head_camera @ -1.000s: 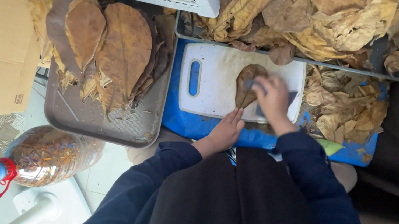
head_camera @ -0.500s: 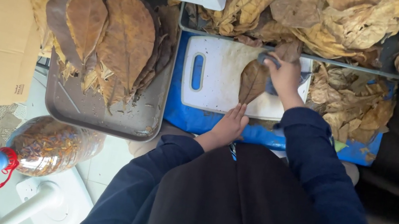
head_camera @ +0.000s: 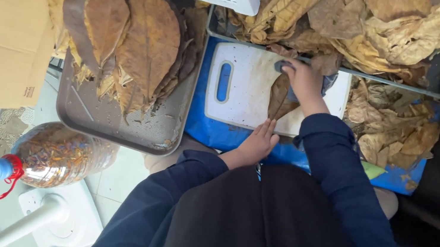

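While the left hand point(head_camera: 257, 143) lies flat on the white cutting board point(head_camera: 244, 88), the right hand point(head_camera: 301, 82) clasps a blue-grey tool over a brown leaf point(head_camera: 279, 96).

A dry brown leaf point(head_camera: 279, 96) lies flat on the white cutting board point(head_camera: 244, 88), near its right half. Its narrow end points toward the board's near edge.

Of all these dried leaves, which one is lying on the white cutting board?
The single dark brown leaf on the white cutting board, between the left hand and right hand. The others are piled in trays, off the board.
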